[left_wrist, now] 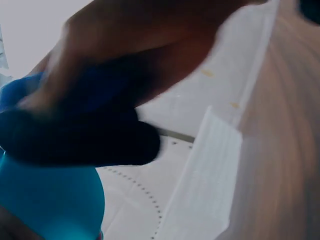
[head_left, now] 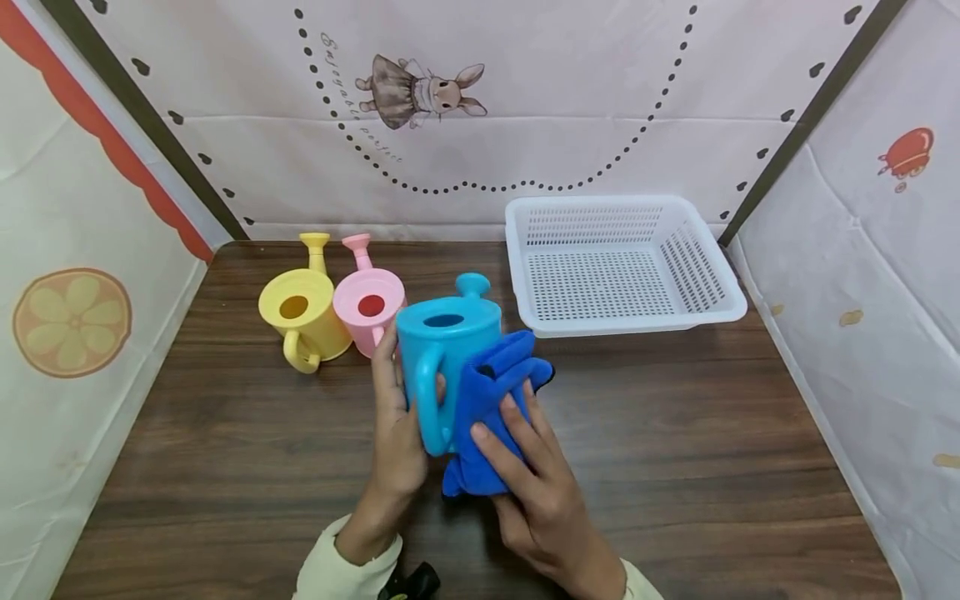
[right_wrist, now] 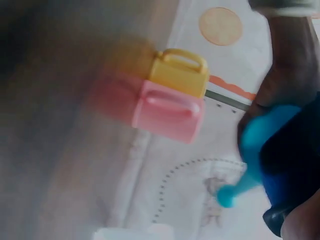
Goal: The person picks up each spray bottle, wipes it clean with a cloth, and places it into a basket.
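A light-blue toy watering can (head_left: 427, 346) is held up over the table, its spout pointing toward the back wall. My left hand (head_left: 399, 446) grips its body from the left, and a fingertip shows behind the handle. On the can's right side, my right hand (head_left: 543, 492) holds a folded dark-blue cloth (head_left: 480, 442) against it, fingers spread across the fabric. In the left wrist view the cloth (left_wrist: 80, 140) looks dark and covers part of the can (left_wrist: 55, 195). The right wrist view shows the can's spout (right_wrist: 240, 187) beyond the cloth.
A yellow watering can (head_left: 330, 325) and a pink watering can (head_left: 348, 321) stand side by side at the back left of the wooden table (head_left: 712, 467). A white perforated basket (head_left: 637, 323) sits at the back right. Printed fabric walls (head_left: 585, 83) enclose the table.
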Motion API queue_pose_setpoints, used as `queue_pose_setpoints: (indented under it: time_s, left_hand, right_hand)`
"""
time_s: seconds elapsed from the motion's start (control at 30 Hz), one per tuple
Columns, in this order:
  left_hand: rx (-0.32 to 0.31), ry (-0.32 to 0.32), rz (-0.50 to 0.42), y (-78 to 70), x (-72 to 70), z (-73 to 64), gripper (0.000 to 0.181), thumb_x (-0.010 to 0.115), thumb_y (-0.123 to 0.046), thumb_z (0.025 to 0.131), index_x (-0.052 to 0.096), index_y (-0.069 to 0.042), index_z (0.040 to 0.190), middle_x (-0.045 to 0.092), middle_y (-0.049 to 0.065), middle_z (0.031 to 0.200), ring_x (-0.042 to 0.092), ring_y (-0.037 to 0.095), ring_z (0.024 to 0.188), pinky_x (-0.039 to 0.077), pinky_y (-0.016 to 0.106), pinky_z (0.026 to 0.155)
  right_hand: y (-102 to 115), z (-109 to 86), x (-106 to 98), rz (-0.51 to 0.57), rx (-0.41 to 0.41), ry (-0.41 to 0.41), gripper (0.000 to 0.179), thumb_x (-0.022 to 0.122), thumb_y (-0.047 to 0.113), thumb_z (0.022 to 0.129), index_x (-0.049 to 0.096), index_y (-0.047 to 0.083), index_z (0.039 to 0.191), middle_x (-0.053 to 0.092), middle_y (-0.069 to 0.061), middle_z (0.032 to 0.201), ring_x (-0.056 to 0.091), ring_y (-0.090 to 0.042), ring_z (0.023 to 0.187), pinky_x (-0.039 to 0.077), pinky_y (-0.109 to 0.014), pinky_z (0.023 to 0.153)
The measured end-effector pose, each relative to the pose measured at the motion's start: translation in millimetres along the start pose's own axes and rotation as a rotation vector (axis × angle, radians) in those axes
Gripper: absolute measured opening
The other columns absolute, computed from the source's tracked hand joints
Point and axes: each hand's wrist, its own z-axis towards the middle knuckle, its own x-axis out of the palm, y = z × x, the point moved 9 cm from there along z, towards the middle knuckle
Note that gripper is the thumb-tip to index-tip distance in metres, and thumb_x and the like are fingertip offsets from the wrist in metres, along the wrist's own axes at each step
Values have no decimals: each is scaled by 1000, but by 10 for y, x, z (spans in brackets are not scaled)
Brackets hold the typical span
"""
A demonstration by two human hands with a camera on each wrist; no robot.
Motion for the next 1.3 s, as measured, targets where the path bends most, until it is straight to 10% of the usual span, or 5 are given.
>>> queue_pose_setpoints:
  time_s: [0.17, 0.43, 0.67, 1.0, 1.3]
  left_hand:
    - [-27, 60, -2, 8, -4, -17, 75, 53, -55, 114, 23, -21, 174, 42, 15, 166, 50, 40, 149, 54, 47, 115]
    - [53, 242, 21, 8, 111, -122, 102, 79, -64, 98, 28, -14, 172, 50, 21, 166, 56, 31, 150, 45, 61, 120]
    - [91, 316, 105, -24, 5, -146, 106, 89, -59, 92, 37, -9, 170, 56, 16, 168, 59, 17, 149, 46, 55, 119]
    - [34, 492, 185, 158, -57, -167, 97, 92, -56, 92, 45, -11, 164, 52, 19, 172, 59, 25, 146, 51, 59, 110]
    - [72, 412, 313, 175, -52, -162, 89, 101, -38, 84, 56, -15, 157, 70, 16, 149, 67, 26, 129, 57, 49, 101]
  right_hand:
    - [-225, -87, -56, 237, 237, -34, 79, 59, -21, 93, 43, -5, 169, 28, -15, 187, 30, -24, 175, 31, -34, 139]
    - [-445, 161, -297, 524, 319, -153, 67, 58, 8, 114, 31, -4, 174, 32, -13, 186, 34, -26, 173, 31, -35, 140]
    - [-460, 313, -393, 476, 244, -112, 67, 62, 31, 115, 44, -10, 166, 49, -15, 177, 46, -28, 165, 38, -37, 137]
    - [-576, 423, -203, 521, 307, 332, 69, 61, 33, 109, 46, 9, 171, 36, -18, 183, 35, -40, 170, 45, -62, 129]
    - [-324, 508, -274, 308, 102, 266, 59, 68, 23, 109, 57, 0, 162, 56, -20, 171, 54, -34, 160, 46, -45, 133]
